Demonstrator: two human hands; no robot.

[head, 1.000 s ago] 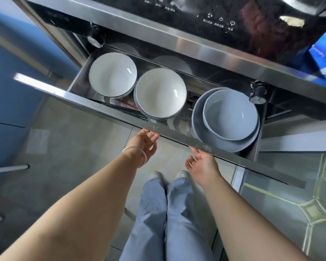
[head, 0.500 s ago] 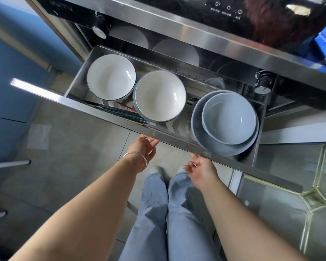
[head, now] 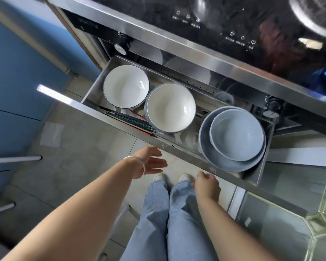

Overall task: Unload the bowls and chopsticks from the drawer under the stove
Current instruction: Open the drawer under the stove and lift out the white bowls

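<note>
The steel drawer [head: 120, 125] under the stove stands pulled far out. Inside, a white bowl [head: 126, 86] sits at the left, a second white bowl [head: 170, 107] beside it, and a small blue-grey bowl [head: 236, 134] nests in a larger blue-grey dish [head: 224, 163] at the right. Dark chopsticks [head: 130, 120] lie along the front wall, partly under the white bowls. My left hand [head: 151, 162], with a bracelet on the wrist, hangs free below the drawer front, fingers relaxed. My right hand [head: 205, 182] is just below the front edge, fingers loosely curled, holding nothing.
The black glass stove top [head: 233, 25] with touch controls is above the drawer. Two round knobs [head: 120, 48] [head: 271, 110] flank the opening. Blue cabinets [head: 11, 81] stand at the left. My legs and shoes [head: 158, 178] are on the tiled floor below.
The drawer has slid further out, showing the chopsticks and more of the bowls. Both hands have let go of the drawer front and dropped slightly below it.
</note>
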